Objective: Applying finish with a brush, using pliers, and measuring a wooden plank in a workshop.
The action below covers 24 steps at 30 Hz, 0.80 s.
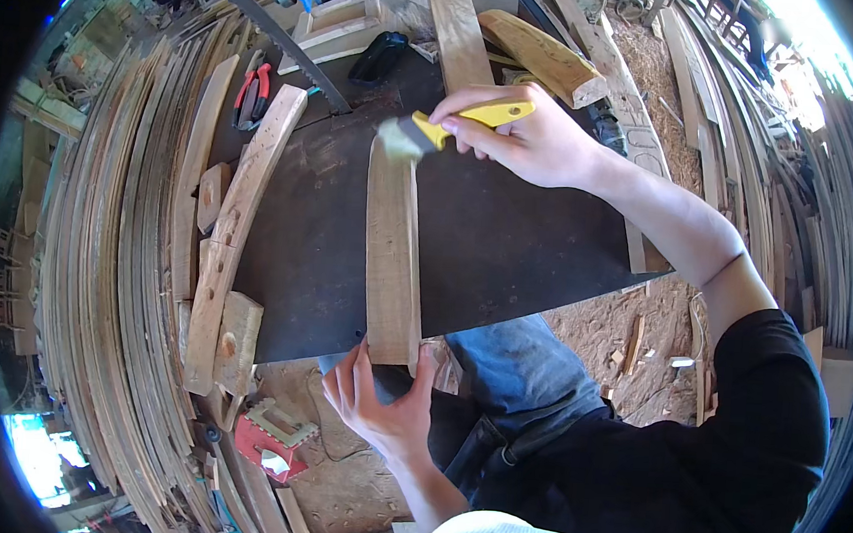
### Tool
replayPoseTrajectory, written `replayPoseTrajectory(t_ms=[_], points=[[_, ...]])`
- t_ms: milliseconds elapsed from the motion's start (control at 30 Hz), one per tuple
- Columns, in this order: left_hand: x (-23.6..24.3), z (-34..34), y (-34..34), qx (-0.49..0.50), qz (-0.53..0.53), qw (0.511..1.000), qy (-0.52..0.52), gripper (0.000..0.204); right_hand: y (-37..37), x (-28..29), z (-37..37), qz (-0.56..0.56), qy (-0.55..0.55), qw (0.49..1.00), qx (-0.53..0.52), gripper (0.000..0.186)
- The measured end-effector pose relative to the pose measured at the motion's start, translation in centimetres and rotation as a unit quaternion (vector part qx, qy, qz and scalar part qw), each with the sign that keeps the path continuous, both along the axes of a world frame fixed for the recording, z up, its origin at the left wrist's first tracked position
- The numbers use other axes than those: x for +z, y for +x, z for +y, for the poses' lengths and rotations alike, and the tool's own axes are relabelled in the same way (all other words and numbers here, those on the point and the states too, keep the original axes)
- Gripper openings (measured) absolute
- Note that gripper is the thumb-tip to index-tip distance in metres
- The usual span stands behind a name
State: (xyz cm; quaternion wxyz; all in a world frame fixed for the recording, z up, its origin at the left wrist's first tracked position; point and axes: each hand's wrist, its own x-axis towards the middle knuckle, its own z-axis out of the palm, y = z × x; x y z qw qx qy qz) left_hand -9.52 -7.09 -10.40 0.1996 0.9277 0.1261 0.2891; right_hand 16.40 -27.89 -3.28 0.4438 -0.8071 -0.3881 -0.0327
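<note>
A flat paintbrush [469, 123] with a yellow handle and pale bristles is gripped in my right hand [537, 136]. Its bristles, slightly blurred, are at the far end of a wooden board [393, 255]; whether they touch the wood I cannot tell. The board lies lengthwise on a dark tabletop [516, 233], its near end sticking out past the front edge. There my left hand [379, 400] holds that end, thumb on the right side and fingers on the left.
Red-handled pliers [252, 95] and a black object [379, 58] lie toward the back. Long wooden pieces [228, 245] line the table's left side, and a split log [547, 59] sits at the back right. Stacked planks [122, 219] stand left. A red item [269, 444] rests on the floor.
</note>
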Motion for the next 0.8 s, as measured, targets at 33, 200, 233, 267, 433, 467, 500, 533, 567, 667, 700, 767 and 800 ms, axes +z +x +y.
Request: replayPoseTrajectory(t_ms=[33, 200, 233, 267, 433, 467, 500, 533, 567, 667, 700, 767, 800], points=[[0.2, -0.2, 0.0, 0.008, -0.01, 1.0, -0.015, 0.053, -0.1, 0.1, 0.2, -0.026, -0.026, 0.999, -0.02, 0.02], [1.0, 0.4, 0.3, 0.029, -0.032, 0.983, -0.177, 0.047, -3.3, -0.2, 0.4, 0.009, 0.061, 0.961, 0.268, 0.022], [1.2, 0.8, 0.1, 0.036, -0.004, 0.977, -0.208, 0.046, -3.7, -0.3, 0.3, 0.041, 0.076, 0.942, 0.325, 0.022], [1.2, 1.0, 0.0, 0.045, 0.004, 0.977, -0.207, 0.046, -4.0, -0.4, 0.3, 0.092, 0.067, 0.921, 0.371, 0.022], [0.8, 1.6, -0.4, 0.064, 0.032, 0.914, -0.399, 0.041, -2.9, -0.5, 1.0, 0.136, 0.073, 0.951, 0.269, 0.019], [0.7, 1.6, -0.4, 0.08, 0.047, 0.898, -0.429, 0.04, -2.8, -0.5, 1.2, 0.128, 0.069, 0.972, 0.186, 0.02], [0.4, 1.2, -0.4, 0.069, 0.026, 0.893, -0.443, 0.038, -3.3, -0.3, 1.2, 0.056, 0.054, 0.981, 0.178, 0.021], [0.4, 1.1, -0.5, 0.067, 0.029, 0.903, -0.423, 0.036, -3.6, -0.1, 1.4, 0.005, 0.034, 0.988, 0.153, 0.021], [0.2, 1.1, -0.4, 0.054, 0.013, 0.9, -0.432, 0.035, -4.4, 0.0, 1.4, 0.056, 0.037, 0.976, 0.209, 0.026], [-0.2, 1.1, -0.6, 0.051, 0.018, 0.885, -0.462, 0.034, -5.5, 0.1, 1.5, 0.086, 0.041, 0.897, 0.431, 0.025], [-0.1, 1.2, -0.6, 0.042, 0.018, 0.884, -0.465, 0.034, -5.4, 0.2, 1.5, 0.075, 0.026, 0.89, 0.449, 0.027], [0.2, 1.5, -0.6, 0.043, 0.011, 0.886, -0.462, 0.033, -4.8, 0.4, 1.6, 0.059, 0.037, 0.92, 0.387, 0.026], [0.4, 1.6, -0.4, 0.04, -0.001, 0.894, -0.447, 0.032, -4.4, 0.4, 1.7, 0.03, 0.06, 0.943, 0.326, 0.025]])
